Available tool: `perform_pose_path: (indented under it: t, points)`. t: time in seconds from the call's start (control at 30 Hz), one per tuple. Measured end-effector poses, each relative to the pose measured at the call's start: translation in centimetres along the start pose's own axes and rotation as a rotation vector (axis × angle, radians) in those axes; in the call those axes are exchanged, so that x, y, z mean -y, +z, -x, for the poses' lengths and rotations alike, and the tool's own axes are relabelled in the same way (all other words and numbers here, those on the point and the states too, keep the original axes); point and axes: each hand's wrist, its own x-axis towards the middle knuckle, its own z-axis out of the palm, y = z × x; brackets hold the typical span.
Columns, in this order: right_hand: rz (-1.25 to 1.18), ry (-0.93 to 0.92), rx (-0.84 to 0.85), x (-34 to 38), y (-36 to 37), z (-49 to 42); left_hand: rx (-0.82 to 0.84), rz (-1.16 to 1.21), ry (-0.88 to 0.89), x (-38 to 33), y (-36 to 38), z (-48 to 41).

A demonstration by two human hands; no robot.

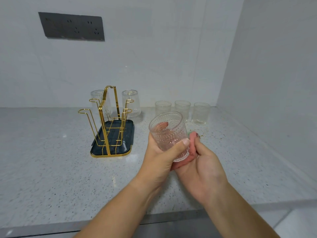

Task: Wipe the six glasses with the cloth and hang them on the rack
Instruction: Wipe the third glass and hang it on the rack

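- Head view, far left: rack point(109, 121) on the counter point(42, 160), with two hung glasses point(131, 103) upside down on the back hooks, one on each side. Two of six done, by the look of it.
- Four front hooks bare, so room enough for the rest.
- Middle: left hand point(159, 157) wrapped round a glass point(169, 133), thumb across the front. Held up off the counter, mouth tilted up and toward the rack.
- Just right of that: pink cloth point(192, 148) pressed against the side and base of the glass, gripped in the right hand point(204, 165) with fingers curled round it. Looks like mid-wipe on number three, not ready to hang yet.
- Far right: three standing glasses point(182, 107) upright in a row near the wall, neither hand on them. Probably all three waiting for both wipe and hang, so roughly a third of the job behind, two thirds ahead.
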Motion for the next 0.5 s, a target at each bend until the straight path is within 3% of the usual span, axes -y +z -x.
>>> perform_pose_path:
  t: [0.2,0.5]
  points:
    - [0.101,0.149,0.084,-1.1,-1.1,1.2,-0.070,-0.089,0.040,0.2,-1.0,0.1]
    - [-0.013,-0.017,-0.048,1.0,-0.3,0.7,0.063,-0.086,0.012,0.6,-0.8,1.7]
